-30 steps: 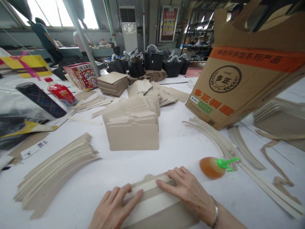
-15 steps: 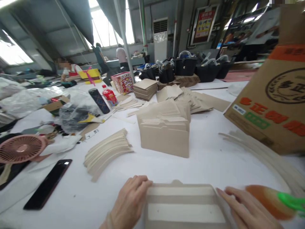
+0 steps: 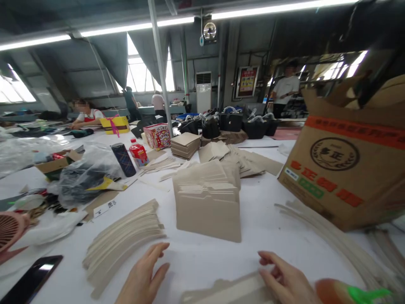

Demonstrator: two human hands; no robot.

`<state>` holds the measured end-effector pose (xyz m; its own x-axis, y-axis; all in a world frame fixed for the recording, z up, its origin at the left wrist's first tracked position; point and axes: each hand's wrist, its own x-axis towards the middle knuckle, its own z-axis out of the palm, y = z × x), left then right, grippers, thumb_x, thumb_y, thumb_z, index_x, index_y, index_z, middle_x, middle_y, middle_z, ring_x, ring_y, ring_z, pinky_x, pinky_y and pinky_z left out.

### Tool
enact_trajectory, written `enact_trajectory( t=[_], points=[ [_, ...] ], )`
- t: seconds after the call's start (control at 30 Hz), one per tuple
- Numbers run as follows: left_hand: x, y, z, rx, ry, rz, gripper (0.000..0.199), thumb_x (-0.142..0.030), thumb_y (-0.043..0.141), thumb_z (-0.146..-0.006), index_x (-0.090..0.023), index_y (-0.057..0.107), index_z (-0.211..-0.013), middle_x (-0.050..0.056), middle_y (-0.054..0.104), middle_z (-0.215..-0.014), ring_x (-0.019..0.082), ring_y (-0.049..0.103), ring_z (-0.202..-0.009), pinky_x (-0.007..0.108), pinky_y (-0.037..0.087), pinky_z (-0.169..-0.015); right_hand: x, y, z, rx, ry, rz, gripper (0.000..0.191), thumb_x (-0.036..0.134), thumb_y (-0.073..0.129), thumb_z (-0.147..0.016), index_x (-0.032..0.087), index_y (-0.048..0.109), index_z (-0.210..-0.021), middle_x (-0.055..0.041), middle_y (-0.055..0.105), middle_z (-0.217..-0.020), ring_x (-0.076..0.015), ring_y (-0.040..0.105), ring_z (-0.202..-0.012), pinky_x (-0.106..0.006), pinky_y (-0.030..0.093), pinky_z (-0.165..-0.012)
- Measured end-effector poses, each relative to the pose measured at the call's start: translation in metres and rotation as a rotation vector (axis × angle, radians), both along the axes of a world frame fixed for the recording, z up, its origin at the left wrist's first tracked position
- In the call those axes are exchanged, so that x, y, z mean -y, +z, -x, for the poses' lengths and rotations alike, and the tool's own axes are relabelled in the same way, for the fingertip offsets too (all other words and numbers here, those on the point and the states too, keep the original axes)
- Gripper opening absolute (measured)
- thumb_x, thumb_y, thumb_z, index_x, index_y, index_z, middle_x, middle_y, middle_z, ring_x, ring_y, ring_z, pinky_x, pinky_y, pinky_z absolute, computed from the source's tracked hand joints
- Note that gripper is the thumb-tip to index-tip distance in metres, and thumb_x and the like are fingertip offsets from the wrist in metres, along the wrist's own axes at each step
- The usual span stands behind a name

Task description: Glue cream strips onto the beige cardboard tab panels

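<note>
At the bottom of the head view, my left hand [image 3: 146,274] is off the work, thumb and fingers apart with nothing between them, just right of a fanned stack of pale strips [image 3: 126,240]. My right hand [image 3: 281,274] has its fingers apart too, beside the right end of a flat grey-beige board piece [image 3: 234,291] cut off by the lower edge. Whether its fingertips touch that piece is unclear. Beyond both hands stands a stack of notched beige boards [image 3: 207,211]. An orange object with a green end [image 3: 332,291] lies by my right wrist.
A large cardboard box [image 3: 335,169] stands at right, with long curved strips [image 3: 325,236] before it. A phone [image 3: 34,278] and pink fan [image 3: 12,232] lie left. Farther back are a dark cylinder [image 3: 123,159], a red bottle [image 3: 138,153], stacked boards [image 3: 185,145] and black bags [image 3: 230,121]. Several people are behind.
Both hands have come off the sides of the board piece, which now sits lower in view and partly out of frame. The camera has tilted up and shifted right.
</note>
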<state>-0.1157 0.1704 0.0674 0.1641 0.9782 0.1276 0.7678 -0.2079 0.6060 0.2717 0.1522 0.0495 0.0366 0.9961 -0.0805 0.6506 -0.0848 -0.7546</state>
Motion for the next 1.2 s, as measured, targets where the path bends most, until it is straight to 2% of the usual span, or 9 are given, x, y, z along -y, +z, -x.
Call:
enact_trajectory(
  t=[0.13,0.27,0.4,0.6,0.73,0.9,1.0,1.1,1.2],
  points=[
    [-0.034,-0.011,-0.028,0.162,0.059,0.125,0.063,-0.040,0.050,-0.077,-0.013,0.043,-0.134,0.013,0.045,-0.142,0.025,0.043,-0.131,0.043,0.031,-0.111,-0.057,0.017,0.024,0.089,-0.026,-0.071,0.047,0.039,0.044,-0.080,0.013,0.060,-0.115,-0.0116,0.068,-0.107,-0.0200,0.063,-0.070,-0.031,0.049,-0.072],
    [-0.064,-0.014,-0.050,0.220,0.150,0.162,0.075,-0.040,0.045,-0.074,0.001,0.035,-0.136,0.021,0.039,-0.144,0.027,0.035,-0.136,0.045,0.028,-0.112,-0.083,0.018,0.034,0.120,0.017,-0.088,0.024,0.030,0.048,-0.080,0.018,0.066,-0.091,-0.0054,0.071,-0.086,-0.0202,0.064,-0.075,-0.027,0.046,-0.069],
    [-0.067,-0.018,-0.062,0.271,0.203,0.197,0.081,-0.045,0.040,-0.074,0.006,0.030,-0.136,0.024,0.035,-0.145,0.029,0.032,-0.137,0.047,0.028,-0.112,-0.078,0.024,0.041,0.182,0.014,-0.070,0.019,0.026,0.048,-0.084,0.019,0.064,-0.081,-0.0053,0.071,-0.080,-0.0208,0.066,-0.077,-0.026,0.044,-0.068],
    [-0.051,-0.010,-0.078,0.297,0.231,0.212,0.090,-0.056,0.042,-0.072,0.002,0.027,-0.138,0.021,0.022,-0.152,0.028,0.017,-0.142,0.044,0.013,-0.117,-0.063,0.042,0.050,0.274,0.021,-0.061,0.018,0.024,0.050,-0.086,0.020,0.063,-0.098,-0.0080,0.072,-0.091,-0.0239,0.066,-0.091,-0.028,0.042,-0.073],
    [-0.045,-0.012,-0.080,0.310,0.219,0.238,0.096,-0.063,0.042,-0.071,0.003,0.024,-0.139,0.023,0.018,-0.153,0.031,0.012,-0.143,0.047,0.016,-0.116,-0.057,0.049,0.055,0.338,-0.036,-0.080,0.019,0.024,0.052,-0.086,0.020,0.062,-0.101,-0.0082,0.073,-0.094,-0.0255,0.067,-0.091,-0.029,0.043,-0.073],
    [-0.057,-0.022,-0.067,0.384,0.284,0.149,0.089,-0.067,0.049,-0.069,-0.009,0.035,-0.135,0.019,0.046,-0.138,0.034,0.041,-0.130,0.050,0.032,-0.108,-0.051,0.049,0.058,0.397,-0.142,-0.129,0.016,0.017,0.057,-0.084,0.019,0.064,-0.098,-0.0090,0.071,-0.095,-0.0266,0.065,-0.092,-0.033,0.044,-0.078],
    [-0.062,-0.010,-0.068,0.472,0.324,0.130,0.074,-0.064,0.061,-0.060,-0.016,0.053,-0.114,0.012,0.067,-0.108,0.033,0.062,-0.104,0.045,0.046,-0.095,-0.052,0.049,0.059,0.381,-0.182,-0.152,0.012,0.016,0.054,-0.088,0.017,0.064,-0.094,-0.0074,0.069,-0.093,-0.0241,0.064,-0.091,-0.036,0.046,-0.080],
    [-0.059,0.008,-0.077,0.540,0.296,0.174,0.048,-0.058,0.066,-0.057,-0.021,0.062,-0.087,0.005,0.071,-0.081,0.030,0.066,-0.081,0.042,0.052,-0.080,-0.057,0.048,0.060,0.309,-0.193,-0.146,0.014,0.025,0.054,-0.093,0.015,0.064,-0.093,-0.0043,0.067,-0.090,-0.0197,0.064,-0.087,-0.038,0.049,-0.082],
    [-0.053,0.019,-0.085,0.634,0.245,0.216,0.045,-0.057,0.065,-0.059,-0.022,0.060,-0.086,0.003,0.070,-0.083,0.027,0.065,-0.081,0.037,0.055,-0.071,-0.063,0.044,0.056,0.198,-0.195,-0.144,0.022,0.034,0.056,-0.093,0.015,0.062,-0.102,-0.0045,0.065,-0.097,-0.0184,0.063,-0.087,-0.039,0.051,-0.082]
  ],
)
